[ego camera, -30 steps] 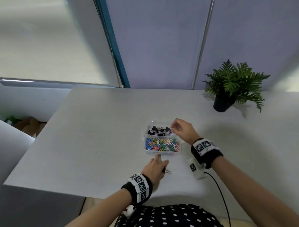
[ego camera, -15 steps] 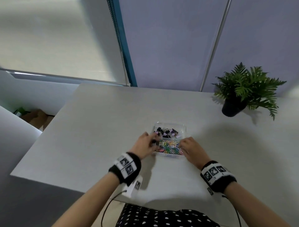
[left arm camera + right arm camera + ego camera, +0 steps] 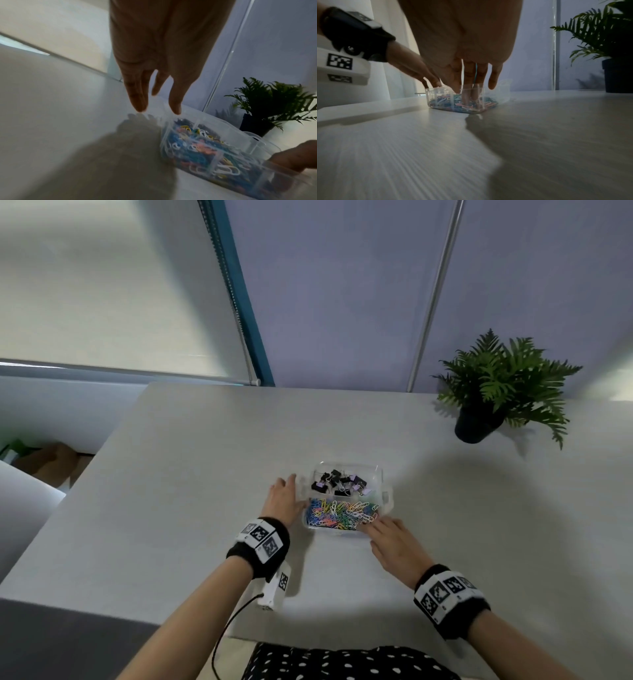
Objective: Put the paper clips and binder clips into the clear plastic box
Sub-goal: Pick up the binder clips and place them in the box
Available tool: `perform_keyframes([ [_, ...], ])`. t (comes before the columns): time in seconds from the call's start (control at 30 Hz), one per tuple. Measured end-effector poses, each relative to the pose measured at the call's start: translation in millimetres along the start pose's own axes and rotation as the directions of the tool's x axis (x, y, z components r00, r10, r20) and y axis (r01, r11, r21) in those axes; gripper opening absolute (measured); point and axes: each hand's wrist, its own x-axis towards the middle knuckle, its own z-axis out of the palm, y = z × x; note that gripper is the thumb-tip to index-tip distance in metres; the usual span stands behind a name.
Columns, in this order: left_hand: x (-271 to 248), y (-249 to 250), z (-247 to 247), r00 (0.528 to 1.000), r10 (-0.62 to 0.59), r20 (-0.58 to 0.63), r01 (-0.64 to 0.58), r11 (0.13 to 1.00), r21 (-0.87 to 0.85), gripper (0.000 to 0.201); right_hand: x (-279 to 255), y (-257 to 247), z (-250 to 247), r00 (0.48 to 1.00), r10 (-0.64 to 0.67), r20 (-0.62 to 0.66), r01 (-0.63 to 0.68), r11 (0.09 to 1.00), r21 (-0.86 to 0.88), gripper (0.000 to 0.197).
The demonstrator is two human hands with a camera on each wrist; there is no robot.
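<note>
Head view: paper clips and binder clips fill the box; none visible outside. Left hand and right hand flank it, fingers straight, holding nothing.

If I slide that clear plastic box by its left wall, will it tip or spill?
The clear plastic box looks low and wide, so probably slides. With no lid seen, colourful paper clips and black binder clips might shift. Thin walls may flex.
</note>
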Motion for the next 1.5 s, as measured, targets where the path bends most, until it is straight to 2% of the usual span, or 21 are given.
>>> perform_keyframes([
  [0.1, -13.7, -16.5, 5.6, 0.997, -0.038, 0.068, 0.045, 0.993, -0.106, 0.024, -5.0, -2.9, 5.7, 0.995, -0.090, -0.041, 0.090, 0.996, 0.014, 0.047],
  [0.2, -26.7, -31.7, 9.7, 0.994, -0.012, 0.105, 0.031, 0.982, -0.187, 0.015, -1.0, 1.3, -5.9, 0.988, -0.117, -0.098, 0.120, 0.992, 0.025, 0.034],
  [0.3, -37.5, -42.0, 11.2, 0.995, 0.013, 0.102, 0.011, 0.974, -0.224, 0.023, 10.1, 3.6, -15.0, 0.994, -0.075, -0.086, 0.079, 0.996, 0.051, 0.053],
  [0.4, -39.8, -47.4, 12.4, 0.997, 0.016, 0.076, 0.003, 0.971, -0.240, 0.025, 17.4, -3.2, -13.2, 0.992, -0.127, -0.011, 0.126, 0.991, -0.046, 0.063],
  [0.53, -38.2, -49.1, 14.3, 0.998, 0.022, 0.067, -0.003, 0.963, -0.269, 0.026, 15.1, -2.1, -10.9, 0.981, -0.166, 0.098, 0.180, 0.970, -0.161, 0.044],
  [0.63, -37.4, -49.8, 16.7, 0.998, 0.019, 0.054, -0.002, 0.954, -0.298, 0.026, 15.4, 0.3, -18.4, 0.984, -0.154, 0.088, 0.165, 0.979, -0.121, 0.041],
  [0.73, -36.5, -50.3, 17.7, 0.998, 0.024, 0.055, -0.005, 0.943, -0.331, 0.023, 24.5, -0.9, -27.7, 0.995, -0.099, 0.024, 0.099, 0.995, 0.005, 0.033],
  [0.8, -36.8, -50.4, 17.9, 0.998, 0.030, 0.056, -0.009, 0.940, -0.341, 0.021, 34.0, -6.4, -31.8, 0.998, -0.049, 0.030, 0.046, 0.993, 0.105, 0.041],
  [0.9, -37.6, -50.8, 18.1, 0.998, 0.030, 0.056, -0.008, 0.936, -0.351, 0.019, 42.0, -21.5, -28.9, 0.985, -0.122, 0.120, 0.107, 0.986, 0.126, 0.055],
  [0.97, -37.3, -51.0, 17.7, 0.998, 0.034, 0.060, -0.010, 0.933, -0.361, 0.017, 40.5, -26.9, -27.3, 0.972, -0.171, 0.164, 0.155, 0.982, 0.103, 0.051],
  [1.03, -36.3, -51.5, 18.1, 0.997, 0.042, 0.058, -0.018, 0.930, -0.367, 0.017, 36.2, -22.6, -25.6, 0.968, -0.197, 0.154, 0.188, 0.980, 0.071, 0.039],
  [1.1, -35.5, -52.4, 18.4, 0.997, 0.041, 0.057, -0.017, 0.928, -0.373, 0.017, 33.1, -14.0, -24.4, 0.967, -0.218, 0.135, 0.220, 0.976, 0.002, 0.034],
  [1.23, -35.2, -52.7, 19.3, 0.997, 0.043, 0.057, -0.020, 0.932, -0.363, 0.023, 37.1, -15.0, -36.5, 0.973, -0.179, 0.144, 0.183, 0.983, -0.019, 0.029],
  [1.33, -36.2, -51.9, 18.7, 0.998, 0.045, 0.054, -0.024, 0.942, -0.334, 0.027, 53.0, -30.6, -35.4, 0.982, -0.128, 0.140, 0.120, 0.991, 0.060, 0.046],
  [1.4, -36.7, -51.4, 18.0, 0.998, 0.040, 0.051, -0.021, 0.946, -0.324, 0.027, 60.3, -40.8, -30.9, 0.975, -0.142, 0.169, 0.131, 0.988, 0.078, 0.051],
  [1.5, -38.4, -48.8, 16.5, 0.998, 0.041, 0.052, -0.020, 0.937, -0.349, 0.028, 57.3, -45.1, -31.8, 0.969, -0.146, 0.201, 0.144, 0.989, 0.024, 0.022],
])
